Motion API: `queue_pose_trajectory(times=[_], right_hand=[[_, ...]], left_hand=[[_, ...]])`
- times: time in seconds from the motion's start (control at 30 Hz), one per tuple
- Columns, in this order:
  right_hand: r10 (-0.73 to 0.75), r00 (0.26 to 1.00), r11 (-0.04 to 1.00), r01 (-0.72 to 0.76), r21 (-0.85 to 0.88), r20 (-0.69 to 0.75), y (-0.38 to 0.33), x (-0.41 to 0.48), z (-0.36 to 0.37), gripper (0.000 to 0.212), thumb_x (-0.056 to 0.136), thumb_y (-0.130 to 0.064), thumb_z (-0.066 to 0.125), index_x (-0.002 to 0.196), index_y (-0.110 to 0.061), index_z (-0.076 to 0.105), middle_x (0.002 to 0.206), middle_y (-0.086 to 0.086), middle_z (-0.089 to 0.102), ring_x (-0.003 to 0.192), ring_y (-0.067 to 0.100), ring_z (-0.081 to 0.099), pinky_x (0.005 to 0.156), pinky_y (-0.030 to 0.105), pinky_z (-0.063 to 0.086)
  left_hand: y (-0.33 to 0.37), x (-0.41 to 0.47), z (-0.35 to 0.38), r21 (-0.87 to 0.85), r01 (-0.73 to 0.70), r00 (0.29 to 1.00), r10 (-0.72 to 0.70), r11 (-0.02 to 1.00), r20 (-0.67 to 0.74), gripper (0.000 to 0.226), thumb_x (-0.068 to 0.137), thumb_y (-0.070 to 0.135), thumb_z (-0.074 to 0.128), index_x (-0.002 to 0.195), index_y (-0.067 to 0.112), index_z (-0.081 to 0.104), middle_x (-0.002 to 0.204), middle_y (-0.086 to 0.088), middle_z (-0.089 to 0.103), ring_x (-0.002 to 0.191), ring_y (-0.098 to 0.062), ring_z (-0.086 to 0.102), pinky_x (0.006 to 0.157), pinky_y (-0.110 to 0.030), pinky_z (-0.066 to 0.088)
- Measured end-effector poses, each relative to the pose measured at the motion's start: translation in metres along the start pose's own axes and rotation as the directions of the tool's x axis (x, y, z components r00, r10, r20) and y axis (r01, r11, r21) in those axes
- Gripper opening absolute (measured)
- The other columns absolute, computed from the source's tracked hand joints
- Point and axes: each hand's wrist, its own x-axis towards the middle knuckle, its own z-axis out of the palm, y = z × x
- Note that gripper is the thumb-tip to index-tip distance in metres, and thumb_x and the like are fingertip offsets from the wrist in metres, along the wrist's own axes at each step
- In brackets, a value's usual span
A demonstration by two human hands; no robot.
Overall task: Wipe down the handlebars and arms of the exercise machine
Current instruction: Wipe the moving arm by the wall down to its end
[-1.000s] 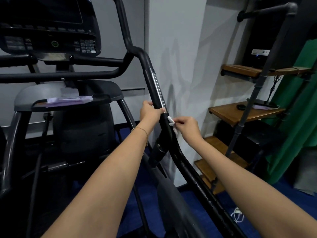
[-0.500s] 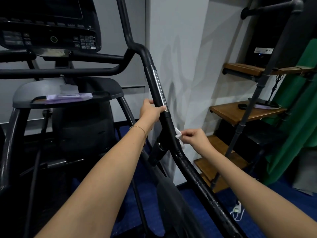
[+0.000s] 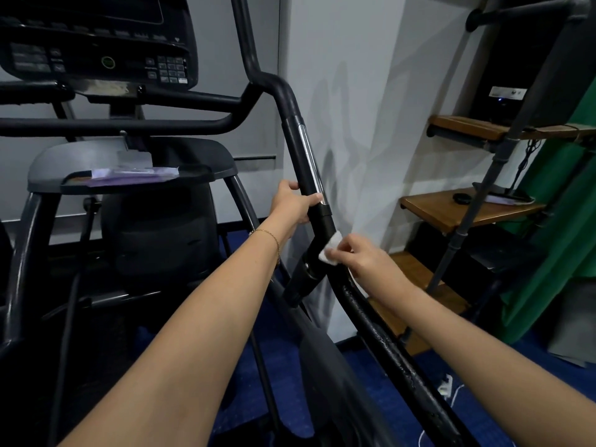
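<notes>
While the left hand [image 3: 295, 204] wraps around the black arm [image 3: 309, 175] of the machine, just above its joint, the right hand [image 3: 361, 258] pinches a small white wipe [image 3: 329, 251] and presses it against the same arm, just below the left hand. A thin bracelet [image 3: 269, 235] circles the left wrist. Wooden shelves [image 3: 464, 211] stand beyond the right hand.

Person, two bare forearms, no sleeves in view. Left hand [image 3: 295, 204]: thin gold chain bracelet [image 3: 269, 235] just behind it at wrist. Right hand [image 3: 362, 258]: unadorned.
</notes>
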Motion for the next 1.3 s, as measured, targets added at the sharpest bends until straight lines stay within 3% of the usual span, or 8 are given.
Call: queue_pose_trajectory(times=[0.13,0.3,0.47,0.7,0.9,1.1,1.2,1.3], right_hand=[[-0.231,0.97,0.946,0.205,-0.252,-0.076,-0.011,0.038,-0.012,0.019,0.084,-0.014,0.058,0.097,-0.002,0.065,0.089,0.015,0.053,0.079,0.032,0.052,0.054,0.046,0.051],[-0.327,0.941,0.849,0.331,-0.413,0.081,-0.012,0.017,-0.012,0.041,0.08,-0.019,0.032,0.09,0.0,0.067,0.089,0.012,0.057,0.073,0.028,0.057,0.046,0.033,0.051],[-0.398,0.907,0.778,0.414,-0.473,0.139,-0.006,0.022,-0.012,0.036,0.08,-0.011,0.035,0.087,-0.002,0.069,0.088,0.01,0.058,0.072,0.027,0.056,0.045,0.033,0.052],[-0.32,0.936,0.873,0.351,-0.338,0.145,-0.004,0.009,-0.011,0.029,0.071,0.001,0.072,0.1,0.0,0.067,0.093,0.013,0.056,0.079,0.03,0.056,0.051,0.037,0.053],[-0.25,0.938,0.945,0.29,-0.151,0.24,0.002,-0.012,-0.013,0.011,0.076,-0.001,0.07,0.087,-0.003,0.072,0.092,0.011,0.057,0.084,0.029,0.057,0.065,0.039,0.052],[-0.101,0.977,0.994,0.107,-0.021,0.187,-0.001,-0.034,-0.013,0.015,0.078,-0.004,0.07,0.093,-0.008,0.074,0.09,0.008,0.06,0.079,0.021,0.059,0.066,0.021,0.038],[-0.024,0.98,0.999,0.029,-0.019,0.198,0.002,-0.04,-0.017,0.023,0.087,-0.007,0.06,0.107,-0.011,0.071,0.095,0.007,0.058,0.078,0.012,0.05,0.068,0.016,0.03],[0.051,0.991,0.997,-0.057,0.042,0.121,-0.001,-0.036,-0.012,0.022,0.086,-0.003,0.059,0.101,-0.01,0.073,0.091,0.01,0.062,0.081,0.024,0.06,0.07,0.028,0.042]], left_hand=[[0.001,-0.002,0.001,0.038,0.017,1.0,-0.016,0.999,-0.017,0.044,0.082,0.016,0.072,0.111,0.018,0.04,0.112,-0.012,0.059,0.091,-0.023,0.064,0.07,-0.03,0.057],[0.003,-0.005,-0.002,0.009,0.013,1.0,-0.013,1.0,0.018,0.043,0.083,0.013,0.07,0.113,0.016,0.039,0.111,-0.012,0.059,0.082,-0.017,0.062,0.058,-0.023,0.053],[0.004,-0.006,-0.002,0.009,0.016,1.0,-0.016,1.0,0.026,0.042,0.083,0.011,0.069,0.111,0.016,0.039,0.11,-0.012,0.06,0.085,-0.019,0.064,0.062,-0.025,0.055],[0.002,-0.009,0.001,0.071,0.0,1.0,0.001,0.997,-0.024,0.043,0.084,0.015,0.069,0.117,0.013,0.042,0.103,-0.007,0.057,0.084,-0.019,0.06,0.072,-0.032,0.056],[0.003,-0.022,0.008,0.309,-0.107,0.984,0.145,0.945,-0.103,0.043,0.086,0.028,0.065,0.122,0.013,0.046,0.113,-0.007,0.061,0.09,-0.023,0.062,0.081,-0.037,0.054],[0.001,-0.037,0.009,0.467,-0.195,0.951,0.283,0.862,-0.126,0.066,0.089,0.028,0.062,0.143,0.02,0.026,0.141,-0.009,0.034,0.106,-0.027,0.056,0.075,-0.032,0.045],[-0.003,-0.042,0.01,0.629,-0.319,0.89,0.452,0.708,-0.058,0.06,0.092,0.024,0.059,0.143,0.021,0.028,0.138,-0.009,0.033,0.106,-0.026,0.054,0.08,-0.035,0.048],[-0.006,-0.037,0.004,0.863,-0.422,0.766,0.619,0.278,0.176,0.047,0.095,0.024,0.051,0.14,0.018,0.039,0.148,-0.007,0.027,0.126,-0.026,0.04,0.088,-0.038,0.046]])
